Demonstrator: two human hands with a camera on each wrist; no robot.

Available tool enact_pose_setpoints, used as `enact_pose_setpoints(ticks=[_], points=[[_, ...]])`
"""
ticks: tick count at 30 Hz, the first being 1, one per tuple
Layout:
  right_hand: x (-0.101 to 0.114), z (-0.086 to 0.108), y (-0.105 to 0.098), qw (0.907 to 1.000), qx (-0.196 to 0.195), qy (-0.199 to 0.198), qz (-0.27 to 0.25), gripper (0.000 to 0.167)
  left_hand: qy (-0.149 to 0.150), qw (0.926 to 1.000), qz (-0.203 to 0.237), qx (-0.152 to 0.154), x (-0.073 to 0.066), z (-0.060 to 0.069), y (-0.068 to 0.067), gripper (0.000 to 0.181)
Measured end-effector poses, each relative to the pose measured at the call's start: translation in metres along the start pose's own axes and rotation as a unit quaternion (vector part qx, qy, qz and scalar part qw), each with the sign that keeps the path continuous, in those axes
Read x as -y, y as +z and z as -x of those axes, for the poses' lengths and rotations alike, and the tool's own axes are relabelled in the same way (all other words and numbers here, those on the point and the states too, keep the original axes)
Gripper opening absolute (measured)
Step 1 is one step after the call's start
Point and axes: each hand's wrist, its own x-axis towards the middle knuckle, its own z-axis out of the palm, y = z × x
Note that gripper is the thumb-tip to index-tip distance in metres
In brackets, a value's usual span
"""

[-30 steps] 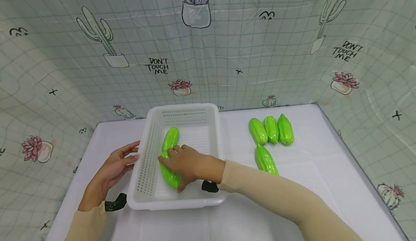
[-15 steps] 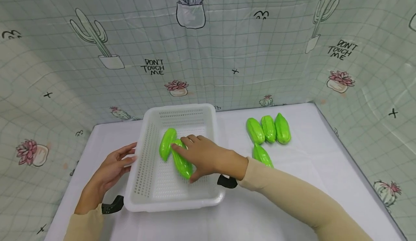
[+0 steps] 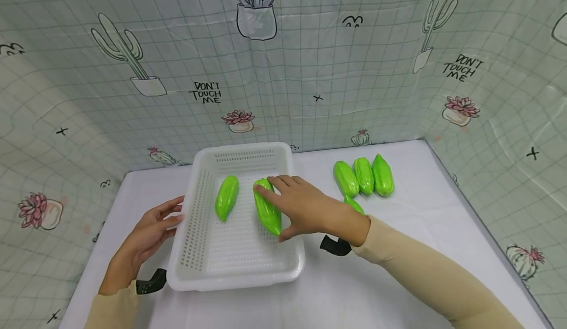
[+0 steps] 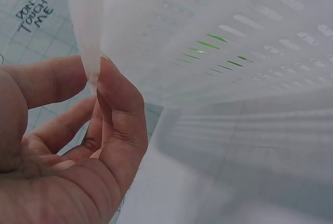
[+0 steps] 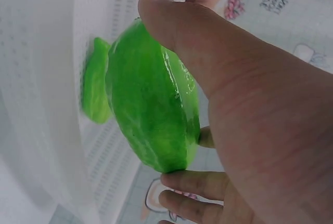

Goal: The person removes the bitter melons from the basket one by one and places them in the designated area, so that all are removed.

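Observation:
My right hand (image 3: pixel 310 207) grips a glossy green, ridged gourd (image 3: pixel 267 210) with a tapered tip. It holds the gourd over the right side of a white perforated plastic basket (image 3: pixel 235 283). In the right wrist view, the thumb and fingertips span the held gourd (image 5: pixel 151 94) end to end. A second green gourd (image 3: pixel 227 197) lies on the basket floor, left of the held one. At the basket's left side, my left hand (image 3: pixel 152 230) pinches the rim between thumb and finger; the left wrist view shows this grip on the basket wall (image 4: pixel 89 37) up close.
Right of the basket, three green gourds (image 3: pixel 364 176) lie side by side on the white tablecloth (image 3: pixel 421 215). Another gourd (image 3: pixel 353 204) lies just in front of them, partly hidden by my right forearm. A patterned cloth backdrop (image 3: pixel 283 73) encloses the table's back and sides.
My right hand has lifted one gourd away from the other in the basket and carried it to the right. The left hand stays at the basket's rim.

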Motion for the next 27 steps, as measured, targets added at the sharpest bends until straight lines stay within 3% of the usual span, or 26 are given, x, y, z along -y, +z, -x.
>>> enact_pose_setpoints(ticks=[17, 27], points=[[-0.021, 0.044, 0.000, 0.9981, -0.060, 0.014, 0.005, 0.119, 0.008, 1.0000, -0.001, 0.002, -0.001, 0.000, 0.000, 0.070], [-0.034, 0.074, 0.002, 0.9956, -0.078, 0.049, -0.020, 0.117, 0.008, 0.9999, 0.012, 0.003, 0.000, 0.001, -0.001, 0.070]])
